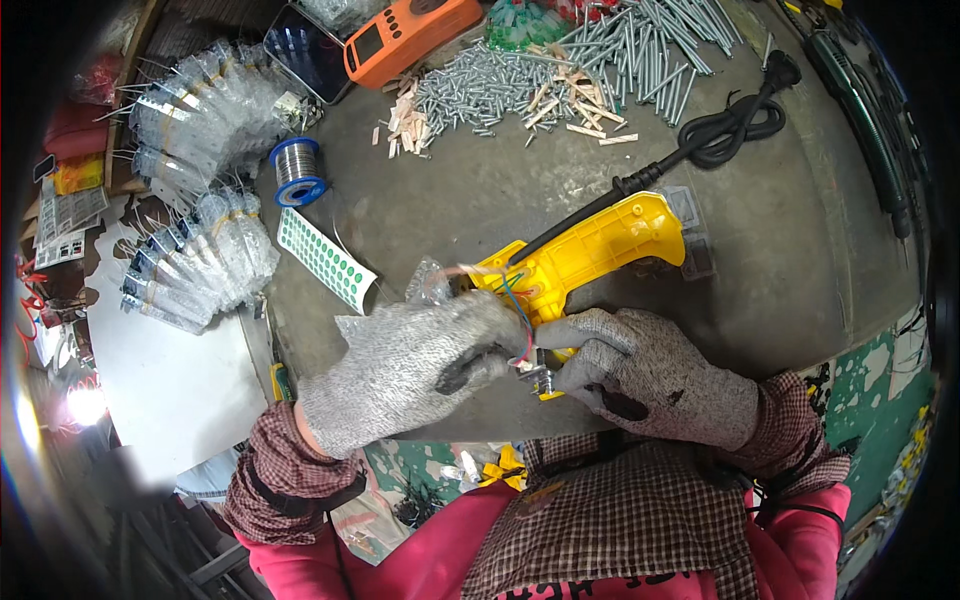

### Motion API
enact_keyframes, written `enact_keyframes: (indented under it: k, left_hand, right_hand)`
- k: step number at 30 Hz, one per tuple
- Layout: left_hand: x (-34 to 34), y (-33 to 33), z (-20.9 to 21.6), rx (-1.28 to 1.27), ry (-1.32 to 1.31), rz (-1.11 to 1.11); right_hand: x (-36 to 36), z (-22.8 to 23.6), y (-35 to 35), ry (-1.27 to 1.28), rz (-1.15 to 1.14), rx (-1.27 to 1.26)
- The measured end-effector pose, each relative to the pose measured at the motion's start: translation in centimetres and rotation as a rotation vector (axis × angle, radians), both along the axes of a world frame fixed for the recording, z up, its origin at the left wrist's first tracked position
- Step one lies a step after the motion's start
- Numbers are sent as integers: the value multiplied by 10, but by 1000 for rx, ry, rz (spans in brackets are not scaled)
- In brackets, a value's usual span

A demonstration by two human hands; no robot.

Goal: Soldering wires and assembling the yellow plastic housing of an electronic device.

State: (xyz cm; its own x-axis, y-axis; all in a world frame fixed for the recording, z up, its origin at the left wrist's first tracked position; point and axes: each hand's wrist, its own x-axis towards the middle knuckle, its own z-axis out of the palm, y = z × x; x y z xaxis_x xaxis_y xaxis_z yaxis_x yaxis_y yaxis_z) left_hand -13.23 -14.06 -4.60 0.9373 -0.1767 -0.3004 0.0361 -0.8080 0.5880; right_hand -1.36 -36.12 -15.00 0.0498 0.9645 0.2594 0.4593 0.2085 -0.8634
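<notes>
Both my hands wear grey knit gloves and meet over the near part of a yellow plastic tool housing (620,240). My left hand (420,365) is closed round a part in clear plastic wrap (430,282), most of it hidden by the glove. Thin red and blue wires (522,305) run between the fingers and the housing. The fingers of my right hand (650,375) pinch a small metal part (541,380) at the housing's near end. A black power cord (590,213) lies along the open shell, its plug (782,70) to the far right.
Beyond my hands lie piles of screws (480,90) and small wooden pieces (405,120), and an orange meter (410,38). A solder spool (297,172), a green-dotted sticker sheet (325,258) and plastic-wrapped bundles (205,260) are on the left. A dark electric screwdriver (858,120) hangs at right.
</notes>
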Motion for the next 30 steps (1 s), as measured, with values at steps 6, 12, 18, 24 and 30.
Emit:
enact_keyframes:
  k: [6, 12, 18, 24, 30]
  left_hand:
    - [-4, -1, -13, 61, -115, -44]
    - [-17, -4, -23, -162, -92, 130]
    - [-21, -4, -18, 6, -106, 153]
    - [-15, -5, -11, -7, -48, 51]
    - [-19, -12, -1, 108, -232, 6]
  right_hand:
    - [4, 2, 3, 50, 66, -80]
    - [-2, -1, 1, -44, 10, -30]
    - [-3, -1, 1, -25, 39, -76]
    - [-1, -2, -3, -28, 2, -18]
    - [18, 33, 1, -8, 22, -68]
